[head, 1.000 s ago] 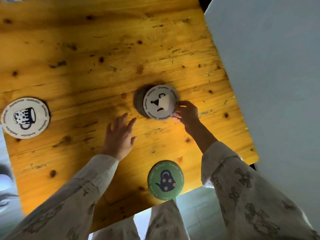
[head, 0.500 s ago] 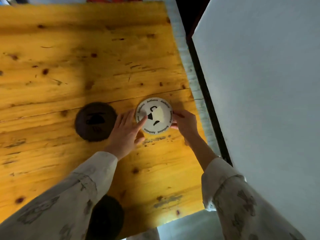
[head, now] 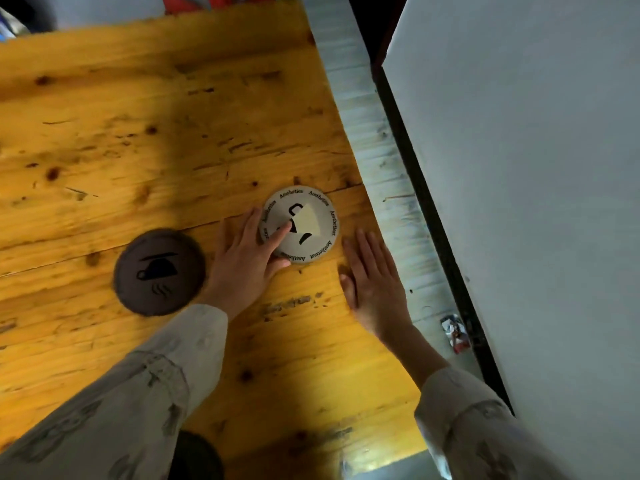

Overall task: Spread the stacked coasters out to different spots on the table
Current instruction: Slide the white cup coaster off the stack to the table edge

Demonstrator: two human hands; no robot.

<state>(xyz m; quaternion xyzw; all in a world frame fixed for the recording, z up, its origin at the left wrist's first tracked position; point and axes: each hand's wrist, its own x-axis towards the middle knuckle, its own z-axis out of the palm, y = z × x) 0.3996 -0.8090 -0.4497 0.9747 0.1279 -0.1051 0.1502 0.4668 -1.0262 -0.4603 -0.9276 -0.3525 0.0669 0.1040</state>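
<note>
View: looking down from the person's head at a table, with both forearms reaching in from the near edge.
Table (head: pixel 145 140): yellow-orange knotty wooden planks, lit brightly in the middle and right, shadowed at the far left. Its right edge runs diagonally, with a pale strip just beyond it.
White coaster (head: pixel 311 233): round, pale, with black lettering around its rim and a black and cream drawing in the middle. It lies flat on the table, right of centre and near the right edge.
Dark coaster (head: pixel 159 271): round, brown, with a black cup-and-steam drawing. It lies flat to the left of the white coaster, apart from it, with the left hand between the two.
Third coaster (head: pixel 197 455): only a dark round edge shows at the near edge, mostly hidden by the left sleeve; its design cannot be told.
Left hand (head: pixel 246 258): fingers spread and flat, index fingertip resting on the white coaster's face, thumb at its near rim. It presses rather than grips.
Right hand (head: pixel 374 282): open, palm down, fingers together and flat on the bare wood just right of the white coaster; whether it touches the rim cannot be told.
Sleeves (head: pixel 138 393): loose, pale, patterned fabric on both arms.
Wall (head: pixel 519 168): a plain pale grey surface filling the right side.
Small object (head: pixel 455 332): red and white, lying on the pale strip near the right hand; too small to identify.
</note>
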